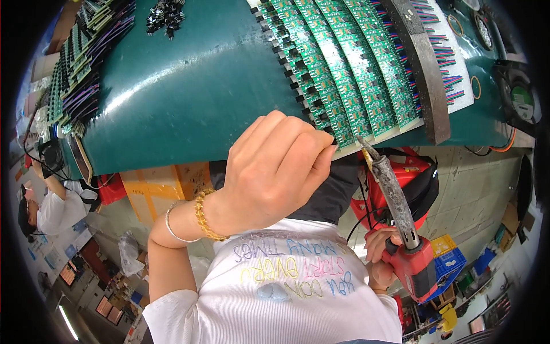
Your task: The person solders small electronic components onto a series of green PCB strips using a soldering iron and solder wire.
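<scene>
My left hand (276, 163) is closed in a pinch at the near left corner of the green circuit boards (349, 74). What its fingertips hold, if anything, is hidden. The boards lie side by side in long curved strips, with small black parts (302, 77) along their left edge. My right hand (379, 252) grips a soldering iron (415, 261) with a red handle and a sooty metal barrel. Its tip points up at the near edge of the boards, close to the right of my left fingertips.
A dark heavy bar (421, 69) lies across the boards' coloured wires. More wired boards (86, 63) are piled at the far left, and loose black parts (166, 14) sit at the back. Below the green table (172, 114) stands a cardboard box (163, 186). Another person (54, 209) is at the left.
</scene>
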{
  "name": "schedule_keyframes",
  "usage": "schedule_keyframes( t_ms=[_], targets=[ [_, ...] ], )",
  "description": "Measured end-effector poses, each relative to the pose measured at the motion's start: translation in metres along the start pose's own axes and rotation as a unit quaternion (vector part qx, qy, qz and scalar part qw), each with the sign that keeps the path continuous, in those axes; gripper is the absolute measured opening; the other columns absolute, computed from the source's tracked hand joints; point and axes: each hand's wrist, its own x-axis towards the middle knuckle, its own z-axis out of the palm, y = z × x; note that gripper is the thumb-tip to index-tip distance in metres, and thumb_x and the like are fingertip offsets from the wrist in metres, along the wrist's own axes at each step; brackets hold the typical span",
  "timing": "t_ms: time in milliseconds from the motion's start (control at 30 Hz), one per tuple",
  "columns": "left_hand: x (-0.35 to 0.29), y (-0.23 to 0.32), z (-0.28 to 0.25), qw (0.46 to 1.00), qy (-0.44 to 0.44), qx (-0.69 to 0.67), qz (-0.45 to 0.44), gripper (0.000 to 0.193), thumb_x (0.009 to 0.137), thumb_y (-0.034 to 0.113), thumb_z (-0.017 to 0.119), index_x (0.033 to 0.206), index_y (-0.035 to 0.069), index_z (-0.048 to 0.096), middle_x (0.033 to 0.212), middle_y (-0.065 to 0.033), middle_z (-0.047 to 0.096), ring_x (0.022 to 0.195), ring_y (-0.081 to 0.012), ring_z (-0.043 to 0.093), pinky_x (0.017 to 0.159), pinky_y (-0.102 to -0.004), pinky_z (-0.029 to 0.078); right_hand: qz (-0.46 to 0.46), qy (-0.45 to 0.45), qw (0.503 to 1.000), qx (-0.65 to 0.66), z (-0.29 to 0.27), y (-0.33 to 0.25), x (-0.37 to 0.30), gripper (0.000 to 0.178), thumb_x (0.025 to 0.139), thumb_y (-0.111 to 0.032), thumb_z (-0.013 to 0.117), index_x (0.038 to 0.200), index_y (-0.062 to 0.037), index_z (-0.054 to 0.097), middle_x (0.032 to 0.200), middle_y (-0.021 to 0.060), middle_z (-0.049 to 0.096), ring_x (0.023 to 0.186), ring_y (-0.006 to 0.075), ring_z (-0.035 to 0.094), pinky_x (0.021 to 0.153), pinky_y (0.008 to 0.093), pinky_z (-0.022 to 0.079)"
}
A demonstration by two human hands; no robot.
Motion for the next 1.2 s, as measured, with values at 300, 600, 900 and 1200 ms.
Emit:
schedule_keyframes(
  t_ms=[300,600,900,1200],
  targets=[
    [0.002,-0.003,-0.001,1.0,0.017,-0.022,0.002,0.025,0.066,-0.007,0.08,0.087,-0.001,0.066,0.076,-0.0097,0.062,0.063,-0.0238,0.058,0.052,-0.0314,0.046,0.038,-0.052,0.998,0.0,-0.019,-0.011,0.016,0.027,0.076,-0.02,0.08,0.076,-0.0028,0.059,0.072,0.0077,0.062,0.069,0.0227,0.061,0.065,0.0343,0.048],
    [0.0,-0.035,-0.047,0.999,0.047,0.008,-0.018,0.028,0.067,-0.004,0.081,0.091,0.0,0.069,0.083,-0.0105,0.063,0.068,-0.0247,0.059,0.058,-0.0334,0.049,-0.252,0.041,0.965,-0.066,0.011,-0.019,0.077,0.069,0.09,-0.049,0.066,0.133,0.0002,0.044,0.061,0.0002,0.051,0.048,0.0137,0.049,0.051,0.0308,0.042],
    [0.017,-0.122,-0.095,0.963,0.089,0.202,-0.154,0.019,0.078,0.008,0.075,0.092,0.002,0.063,0.088,-0.0107,0.06,0.079,-0.0291,0.059,0.069,-0.0381,0.051,-0.394,0.084,0.889,-0.218,0.036,-0.072,0.135,0.071,0.094,-0.037,0.064,0.136,0.0136,0.038,0.063,0.0061,0.053,0.05,0.0143,0.046,0.054,0.0316,0.04],
    [0.029,-0.122,-0.102,0.965,0.038,0.199,-0.168,0.012,0.082,0.002,0.072,0.084,0.0,0.06,0.081,-0.0107,0.059,0.073,-0.0292,0.057,0.065,-0.0389,0.047,-0.479,0.185,0.773,-0.372,0.019,-0.044,0.148,0.059,0.092,-0.042,0.062,0.116,0.0108,0.052,0.09,0.0163,0.06,0.069,0.027,0.056,0.064,0.0391,0.047]
  ],
)
